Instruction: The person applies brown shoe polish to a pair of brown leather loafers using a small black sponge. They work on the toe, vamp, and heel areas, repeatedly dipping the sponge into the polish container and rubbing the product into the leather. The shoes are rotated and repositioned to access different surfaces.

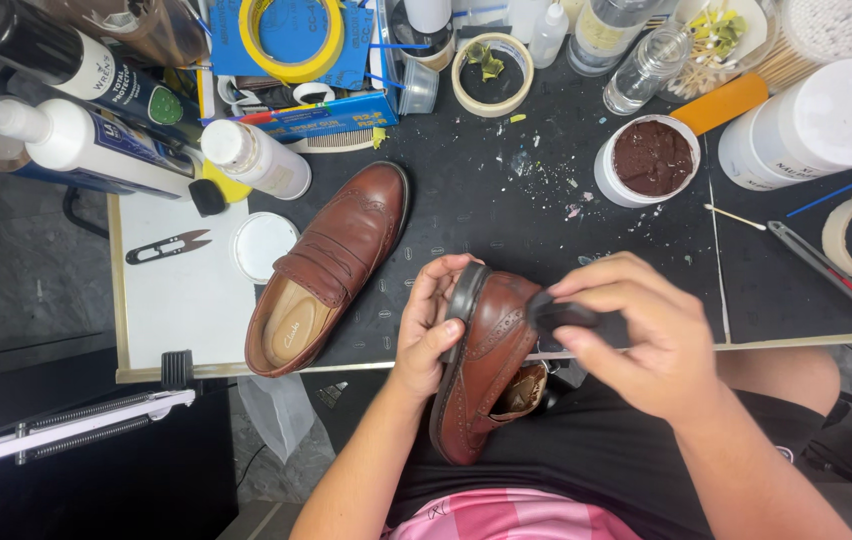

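The black worktop (546, 230) is crowded along its back edge with tape rolls, bottles and tubs, but the middle and the front edge have open room. The left hand (431, 335) is curled around the heel of a brown shoe (486, 365), which hangs just past the front edge, over the lap, tipped on its side. The right hand (641, 335) pinches a dark cloth (561, 315) between thumb and fingers and presses it on the shoe's smooth, shiny leather (it has tiny punched holes). A second brown shoe (331, 265) lies flat near the front left. An open white tub (648, 160) of brown paste stands further back.
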